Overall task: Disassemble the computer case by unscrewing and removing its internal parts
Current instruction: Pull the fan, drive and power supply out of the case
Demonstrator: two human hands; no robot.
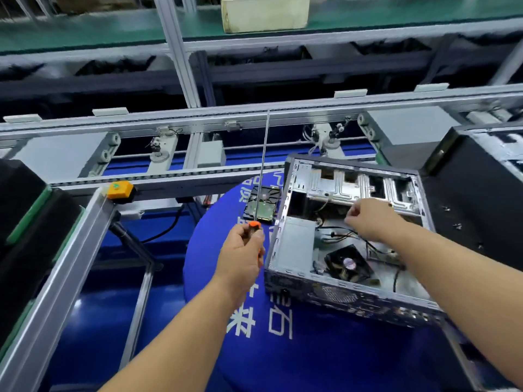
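An open grey computer case (pixel 285 236) lies on its side on a round blue table (pixel 215 244). Inside it I see a black fan (pixel 346 263), loose black cables (pixel 334 236) and a metal drive cage (pixel 334 188). My left hand (pixel 243 256) grips the orange handle of a long screwdriver (pixel 261 165), its shaft pointing up and away, left of the case. My right hand (pixel 373 219) is over the case interior with fingers curled, seemingly pinching something small that I cannot make out. A removed hard drive (pixel 261 203) lies on the table beside the case.
A conveyor frame (pixel 198 123) runs across behind the table, with an orange-yellow button box (pixel 120 189) on its rail. A black case (pixel 467 193) stands at the right, with small screws (pixel 457 226) on its top. Dark bins stand at the left. A cream box (pixel 264 12) sits on the far green shelf.
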